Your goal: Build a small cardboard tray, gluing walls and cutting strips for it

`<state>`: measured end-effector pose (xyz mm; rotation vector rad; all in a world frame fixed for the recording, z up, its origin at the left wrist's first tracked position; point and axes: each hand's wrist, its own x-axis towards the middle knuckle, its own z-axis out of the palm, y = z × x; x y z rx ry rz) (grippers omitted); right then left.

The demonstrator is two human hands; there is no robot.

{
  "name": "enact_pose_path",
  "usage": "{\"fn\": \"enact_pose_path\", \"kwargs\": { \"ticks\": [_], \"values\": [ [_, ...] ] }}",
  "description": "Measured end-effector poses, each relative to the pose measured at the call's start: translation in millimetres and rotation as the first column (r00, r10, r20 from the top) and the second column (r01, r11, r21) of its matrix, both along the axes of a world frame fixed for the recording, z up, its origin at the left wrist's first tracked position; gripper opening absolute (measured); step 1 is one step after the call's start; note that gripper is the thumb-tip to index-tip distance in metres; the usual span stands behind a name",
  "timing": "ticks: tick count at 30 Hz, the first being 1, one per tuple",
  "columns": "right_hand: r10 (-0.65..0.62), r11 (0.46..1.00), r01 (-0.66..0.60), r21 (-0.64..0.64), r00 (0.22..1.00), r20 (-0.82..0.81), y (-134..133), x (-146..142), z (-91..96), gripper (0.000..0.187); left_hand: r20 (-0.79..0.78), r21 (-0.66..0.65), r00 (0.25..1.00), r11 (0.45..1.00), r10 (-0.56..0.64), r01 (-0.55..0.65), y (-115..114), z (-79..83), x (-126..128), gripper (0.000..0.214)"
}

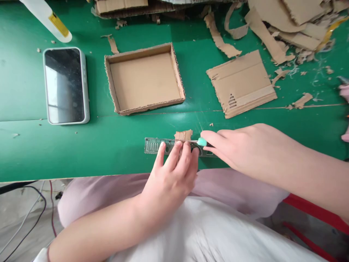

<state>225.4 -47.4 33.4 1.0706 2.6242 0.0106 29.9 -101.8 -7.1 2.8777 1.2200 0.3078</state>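
Note:
My left hand point(174, 171) presses down with spread, stretched fingers on a clear ruler point(153, 146) near the table's front edge. Under the ruler lies a small scrap of cardboard point(183, 135), its upper part showing beyond the ruler's far edge. My right hand point(231, 143) is closed around a small craft knife point(201, 141) with a mint-green front end. Its thin blade points left along the ruler's far edge, at the cardboard scrap. My left fingers hide the middle of the ruler, and my right hand covers most of the knife.
Behind my hands stand an open cardboard tray point(144, 80) and a flat cardboard piece point(242, 85) with small slits. A phone point(65, 85) lies at the left, below a white and yellow object point(58, 23). Cardboard scraps point(294, 29) are heaped at the back right.

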Motion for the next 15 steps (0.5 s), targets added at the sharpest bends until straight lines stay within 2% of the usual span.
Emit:
{"fn": "enact_pose_path", "kwargs": {
  "ticks": [6,15],
  "values": [
    [-0.004,1.0,0.004,-0.017,1.0,0.018,1,-3,3.2,0.009,-0.005,-0.01,1.0,1.0,0.007,-0.007,1,1.7,0,0.037],
    [0.019,1.0,-0.019,-0.006,0.999,0.026,0,7,1.4,0.011,-0.011,-0.006,1.0,1.0,-0.002,0.002,-1,-0.6,-2,0.04]
  ]
}}
